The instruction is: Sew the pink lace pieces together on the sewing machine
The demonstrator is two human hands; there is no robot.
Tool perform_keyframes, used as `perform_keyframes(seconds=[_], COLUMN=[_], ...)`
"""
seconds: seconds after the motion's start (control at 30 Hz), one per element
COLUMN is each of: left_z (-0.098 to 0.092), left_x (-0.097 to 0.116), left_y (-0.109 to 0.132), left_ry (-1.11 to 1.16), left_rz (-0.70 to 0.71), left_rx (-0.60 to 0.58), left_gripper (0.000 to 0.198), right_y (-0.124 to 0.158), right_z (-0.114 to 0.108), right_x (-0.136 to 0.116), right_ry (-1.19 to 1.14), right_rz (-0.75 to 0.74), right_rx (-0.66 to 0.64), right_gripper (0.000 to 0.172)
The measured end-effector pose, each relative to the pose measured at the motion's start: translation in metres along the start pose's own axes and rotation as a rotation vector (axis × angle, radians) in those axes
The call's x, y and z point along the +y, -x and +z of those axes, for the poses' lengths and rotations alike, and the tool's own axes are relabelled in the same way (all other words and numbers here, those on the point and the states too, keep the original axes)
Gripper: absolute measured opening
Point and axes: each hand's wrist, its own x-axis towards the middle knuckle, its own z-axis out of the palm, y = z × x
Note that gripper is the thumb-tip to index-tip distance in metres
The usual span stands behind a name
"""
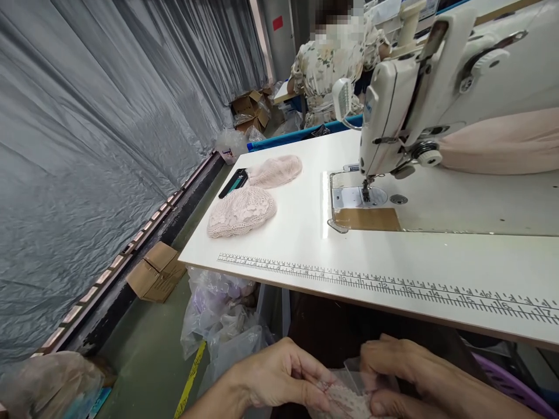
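Note:
Below the table's front edge, at the bottom of the view, my left hand (279, 377) pinches a pale lace piece (347, 398) between thumb and fingers. My right hand (395, 372) has its fingers curled onto the other side of the same piece. Sheer or clear material shows around the lace; I cannot tell whether it is mesh or plastic. On the white table lie a pink lace bundle (242, 212) and a smoother pink piece (277, 170), with a black and green packet (234, 183) beside them.
A white sewing machine (393, 116) stands on the table (297, 215), pink cloth (502, 142) behind its arm. A printed ruler (384, 282) runs along the front edge. Plastic bags (222, 308) and a cardboard box (156, 272) sit on the floor. Another person (329, 75) sits beyond.

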Motion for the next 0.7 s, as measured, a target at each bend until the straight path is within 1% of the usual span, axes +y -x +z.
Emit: perform_keyframes(seconds=[0.1, 0.2, 0.23, 0.27, 0.37, 0.43, 0.53, 0.6, 0.7], left_z=[0.000, 0.000, 0.000, 0.000, -0.004, -0.008, -0.012, -0.012, -0.007], left_x=[0.001, 0.001, 0.001, 0.000, -0.001, -0.001, -0.001, 0.001, 0.007], left_y=[0.001, 0.001, 0.001, 0.002, 0.004, 0.006, 0.007, 0.007, 0.004], left_ry=[-0.065, -0.131, -0.150, -0.164, -0.207, -0.235, -0.216, -0.184, -0.179], left_rz=[-0.005, 0.007, 0.015, 0.023, 0.051, 0.058, 0.035, 0.026, 0.033], left_rx=[-0.037, -0.041, -0.036, -0.031, -0.004, 0.010, -0.004, -0.039, -0.084], left_gripper=[0.066, 0.066, 0.066, 0.065, 0.061, 0.058, 0.058, 0.058, 0.061], right_y=[-0.003, -0.009, -0.011, -0.014, -0.017, -0.015, -0.011, -0.010, -0.011], right_z=[-0.010, -0.013, -0.012, -0.012, -0.009, -0.009, -0.009, -0.010, -0.011], right_x=[-0.015, -0.022, -0.022, -0.021, -0.013, -0.008, -0.008, -0.012, -0.017], right_ry=[-0.074, -0.114, -0.102, -0.078, 0.002, 0.015, -0.037, -0.066, -0.080], right_rz=[-0.039, -0.051, -0.048, -0.036, 0.041, 0.006, -0.080, -0.091, -0.099], right_rx=[-0.025, -0.105, -0.132, -0.149, -0.143, -0.131, -0.131, -0.110, -0.098], right_gripper=[0.012, 0.051, 0.058, 0.057, 0.032, 0.017, 0.015, 0.012, 0.009])
